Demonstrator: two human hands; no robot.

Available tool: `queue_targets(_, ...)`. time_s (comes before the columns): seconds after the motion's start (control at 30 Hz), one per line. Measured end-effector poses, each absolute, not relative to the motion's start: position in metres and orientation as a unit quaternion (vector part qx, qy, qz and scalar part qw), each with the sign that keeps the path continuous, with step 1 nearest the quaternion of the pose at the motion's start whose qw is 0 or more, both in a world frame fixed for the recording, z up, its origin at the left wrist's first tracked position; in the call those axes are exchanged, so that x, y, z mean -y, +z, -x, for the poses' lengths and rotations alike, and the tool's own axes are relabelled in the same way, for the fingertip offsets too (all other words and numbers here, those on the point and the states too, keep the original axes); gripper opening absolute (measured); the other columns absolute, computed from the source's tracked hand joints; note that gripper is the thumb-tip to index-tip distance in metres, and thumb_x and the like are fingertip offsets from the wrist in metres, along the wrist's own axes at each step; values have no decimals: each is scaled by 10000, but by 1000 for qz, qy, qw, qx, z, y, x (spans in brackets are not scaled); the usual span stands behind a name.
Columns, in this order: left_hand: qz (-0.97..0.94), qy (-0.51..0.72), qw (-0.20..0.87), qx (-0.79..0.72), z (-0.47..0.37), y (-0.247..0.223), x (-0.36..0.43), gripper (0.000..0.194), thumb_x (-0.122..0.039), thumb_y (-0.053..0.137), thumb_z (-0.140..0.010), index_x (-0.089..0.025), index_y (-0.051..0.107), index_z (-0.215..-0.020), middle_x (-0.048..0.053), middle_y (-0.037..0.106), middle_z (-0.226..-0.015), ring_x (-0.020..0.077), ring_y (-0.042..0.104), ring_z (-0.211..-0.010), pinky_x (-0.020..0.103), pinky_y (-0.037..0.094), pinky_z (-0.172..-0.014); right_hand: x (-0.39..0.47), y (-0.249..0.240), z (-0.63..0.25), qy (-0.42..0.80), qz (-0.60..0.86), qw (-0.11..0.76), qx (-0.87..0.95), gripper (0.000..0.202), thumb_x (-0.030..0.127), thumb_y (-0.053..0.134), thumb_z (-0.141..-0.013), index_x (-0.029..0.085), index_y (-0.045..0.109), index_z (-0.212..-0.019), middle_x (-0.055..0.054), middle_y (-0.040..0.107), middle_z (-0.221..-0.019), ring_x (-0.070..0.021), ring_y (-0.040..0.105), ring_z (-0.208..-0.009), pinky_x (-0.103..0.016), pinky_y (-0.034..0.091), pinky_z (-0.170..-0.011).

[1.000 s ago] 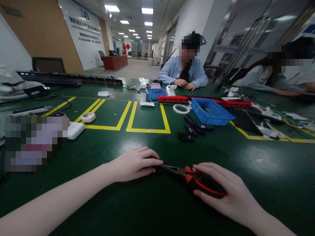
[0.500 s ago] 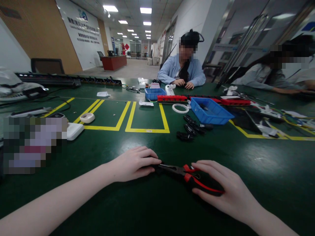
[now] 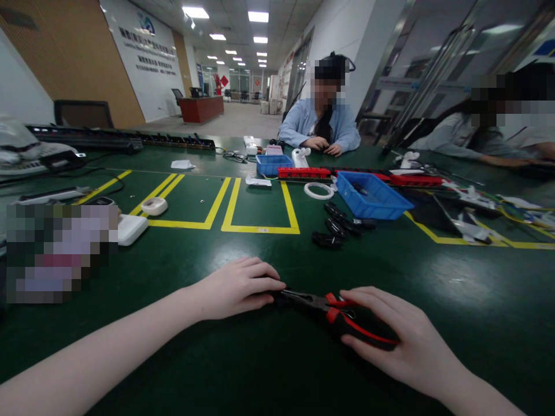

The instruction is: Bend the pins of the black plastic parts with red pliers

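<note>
My right hand (image 3: 403, 335) is closed round the red and black handles of the long-nose pliers (image 3: 336, 310), which point left over the green table (image 3: 208, 364). The plier tips reach a small dark part (image 3: 281, 297) at the fingertips of my left hand (image 3: 243, 289). My left hand pinches that part, which is mostly hidden under its fingers and too dark to make out. Several black parts (image 3: 338, 222) lie on the table beyond the pliers.
Beyond the hands stand a large blue tray (image 3: 373, 202), a small blue tray (image 3: 274, 165), a white ring (image 3: 318, 191) and red strips (image 3: 303, 173). A white box (image 3: 131, 230) and a tape roll (image 3: 154, 206) lie left. A person (image 3: 323, 124) sits opposite.
My right hand and the plier handles have shifted slightly right and toward me. My left hand has hardly moved.
</note>
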State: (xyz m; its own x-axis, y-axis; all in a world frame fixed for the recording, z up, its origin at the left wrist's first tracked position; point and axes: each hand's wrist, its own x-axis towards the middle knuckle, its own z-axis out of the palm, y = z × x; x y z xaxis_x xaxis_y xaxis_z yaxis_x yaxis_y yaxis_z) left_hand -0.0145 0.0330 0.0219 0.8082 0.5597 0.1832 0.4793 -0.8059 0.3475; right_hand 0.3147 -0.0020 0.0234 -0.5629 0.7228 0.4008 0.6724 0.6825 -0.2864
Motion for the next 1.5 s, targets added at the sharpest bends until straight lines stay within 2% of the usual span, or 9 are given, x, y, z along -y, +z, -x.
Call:
queue_targets(0.13, -940, 149, 140, -272, 15, 20, -33, 325, -220, 522, -982, -226, 555, -1305, 82, 601, -1288, 229, 575, -1139, 394, 492, -949, 3, 23, -314, 51, 396, 255, 881, 441, 367, 686, -828, 258, 605, -1248, -80, 715, -1121, -243, 710, -975, -374, 601, -818)
queue_targets(0.3, -944, 154, 110, -270, 16, 23, -31, 340, -174, 534, -965, -239, 564, -1298, 76, 551, -1374, 250, 508, -1261, 444, 459, -1033, 2, 22, -315, 37, 391, 257, 883, 457, 372, 682, -825, 263, 598, -1260, -82, 714, -1125, -251, 706, -985, -389, 597, -823)
queue_targets(0.43, -943, 164, 89, -277, 17, 26, -28, 362, -125, 543, -947, -246, 584, -1285, 86, 523, -1406, 271, 475, -1297, 467, 458, -1042, 0, 23, -316, 27, 380, 246, 891, 468, 363, 681, -813, 259, 600, -1263, -84, 718, -1117, -251, 711, -967, -374, 602, -794)
queue_targets(0.7, -943, 152, 98, -279, 17, 23, -29, 341, -129, 507, -966, -232, 585, -1282, 96, 513, -1409, 250, 544, -1217, 417, 525, -953, 0, 23, -314, 24, 384, 256, 887, 458, 373, 676, -822, 262, 597, -1259, -78, 712, -1125, -245, 701, -982, -385, 591, -803)
queue_targets(0.93, -944, 158, 87, -276, 16, 24, -27, 365, -81, 505, -947, -231, 589, -1269, 90, 527, -1408, 249, 535, -1239, 441, 474, -1009, -2, 23, -315, 21, 369, 245, 896, 493, 360, 689, -805, 255, 594, -1276, -87, 714, -1129, -245, 708, -969, -371, 597, -790)
queue_targets(1.23, -945, 146, 68, -284, 16, 25, -25, 347, -87, 491, -957, -222, 593, -1260, 78, 539, -1390, 247, 520, -1225, 422, 444, -984, -4, 23, -318, 11, 358, 228, 905, 520, 344, 690, -812, 260, 553, -1306, -88, 698, -1161, -249, 698, -1000, -381, 598, -802)
queue_targets(1.5, -942, 145, 92, -288, 17, 24, -28, 330, -101, 513, -952, -232, 608, -1240, 64, 567, -1337, 239, 522, -1174, 397, 498, -936, -5, 21, -320, 16, 366, 215, 905, 535, 345, 690, -812, 268, 536, -1319, -88, 692, -1183, -255, 693, -1031, -401, 598, -836)
